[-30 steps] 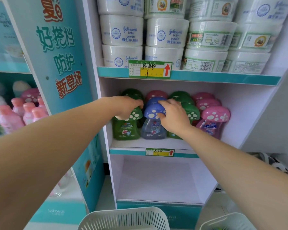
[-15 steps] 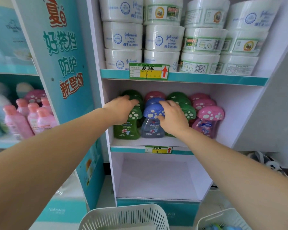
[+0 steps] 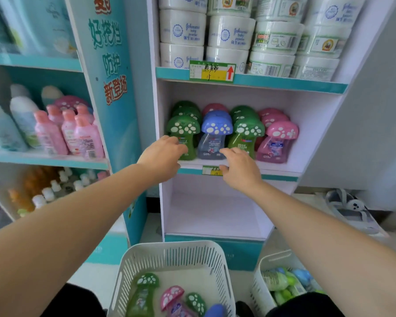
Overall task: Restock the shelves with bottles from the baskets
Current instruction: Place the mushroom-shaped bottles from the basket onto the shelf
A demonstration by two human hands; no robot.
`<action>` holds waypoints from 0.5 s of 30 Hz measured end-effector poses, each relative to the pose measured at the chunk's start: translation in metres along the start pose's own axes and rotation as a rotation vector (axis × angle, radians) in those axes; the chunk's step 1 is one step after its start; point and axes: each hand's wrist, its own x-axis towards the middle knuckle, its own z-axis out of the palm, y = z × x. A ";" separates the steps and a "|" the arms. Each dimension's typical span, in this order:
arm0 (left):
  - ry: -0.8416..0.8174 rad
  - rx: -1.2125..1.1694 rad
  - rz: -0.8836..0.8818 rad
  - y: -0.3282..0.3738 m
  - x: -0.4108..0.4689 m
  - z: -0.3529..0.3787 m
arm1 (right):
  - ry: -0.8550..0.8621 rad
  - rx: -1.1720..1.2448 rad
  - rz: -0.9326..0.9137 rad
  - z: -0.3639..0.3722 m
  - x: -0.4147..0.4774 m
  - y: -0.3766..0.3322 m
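Note:
Mushroom-capped bottles stand in rows on the middle shelf (image 3: 279,168): a green one (image 3: 183,129) at front left, a blue one (image 3: 216,128), another green one (image 3: 248,131) and a pink one (image 3: 281,133). My left hand (image 3: 162,156) hovers in front of the left green bottle's base, fingers loosely curled and holding nothing. In front of the shelf edge, below the blue bottle, my right hand (image 3: 240,168) is also empty with relaxed fingers. A white slotted basket (image 3: 176,255) below holds green, pink and blue mushroom bottles (image 3: 144,291).
Stacked white powder tubs (image 3: 229,33) fill the top shelf. The compartment (image 3: 215,213) under the mushroom bottles has nothing in it. A second white basket (image 3: 263,277) at lower right holds green and blue bottles. Pink bottles (image 3: 82,133) stand on the left unit behind a teal sign panel (image 3: 108,65).
Both hands have left the caps of the front green and blue bottles and pulled back and down to the shelf edge. The view tilted down, showing the baskets' contents.

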 end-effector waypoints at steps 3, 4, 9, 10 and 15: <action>-0.063 -0.066 -0.038 0.001 -0.036 0.022 | -0.035 0.016 0.015 0.020 -0.031 -0.002; -0.090 -0.075 -0.046 0.001 -0.048 0.032 | -0.062 0.016 0.024 0.028 -0.041 -0.003; -0.253 -0.116 -0.102 -0.005 -0.098 0.086 | -0.207 0.029 0.033 0.072 -0.080 -0.005; -0.280 -0.115 -0.118 -0.005 -0.105 0.097 | -0.229 0.036 0.033 0.082 -0.086 -0.006; -0.401 -0.151 -0.190 -0.002 -0.136 0.151 | -0.339 0.064 0.031 0.129 -0.107 -0.005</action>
